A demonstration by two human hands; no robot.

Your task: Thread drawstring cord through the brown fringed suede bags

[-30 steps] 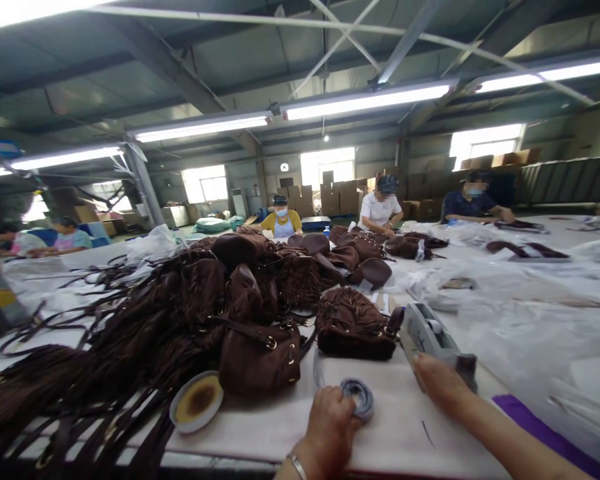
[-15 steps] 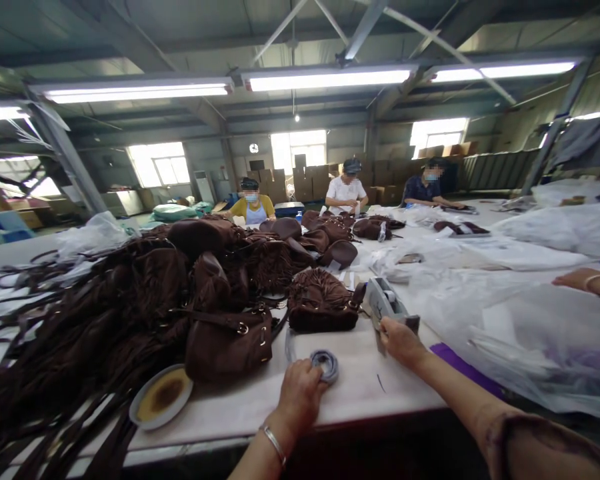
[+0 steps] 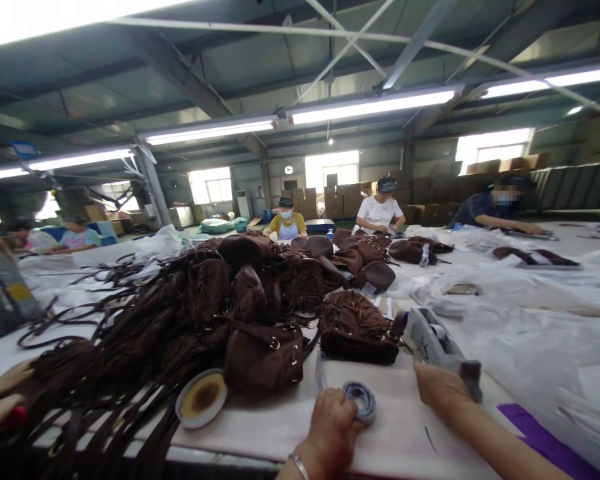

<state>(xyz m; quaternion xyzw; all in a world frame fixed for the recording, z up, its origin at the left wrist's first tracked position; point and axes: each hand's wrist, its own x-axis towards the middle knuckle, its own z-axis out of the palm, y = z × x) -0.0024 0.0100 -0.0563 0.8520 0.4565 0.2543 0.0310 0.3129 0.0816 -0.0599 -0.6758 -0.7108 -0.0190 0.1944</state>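
My left hand (image 3: 333, 427), a bracelet at its wrist, is closed at the left edge of a small grey-blue coil (image 3: 361, 402) near the table's front edge. My right hand (image 3: 443, 390) reaches the near side of the grey tape dispenser (image 3: 437, 340); its fingers are bent and what they grip is hidden. Left of the dispenser lies a brown fringed bag (image 3: 359, 327). A smooth brown bag (image 3: 263, 360) with a buckled strap sits behind and left of my left hand. Beside it is a round dish (image 3: 201, 399) with yellow and brown contents.
Brown bags and straps (image 3: 165, 320) pile up at the left. Another person's hands (image 3: 3, 393) show at the left edge, one near a red object. Clear plastic bags (image 3: 545, 327) and a purple sheet (image 3: 545, 433) lie right. Several people work beyond.
The view has swung left, so the table's things appear farther right. Another person's hands have come into view at the left; the hand at the right edge is gone. My left hand stays by the coil.
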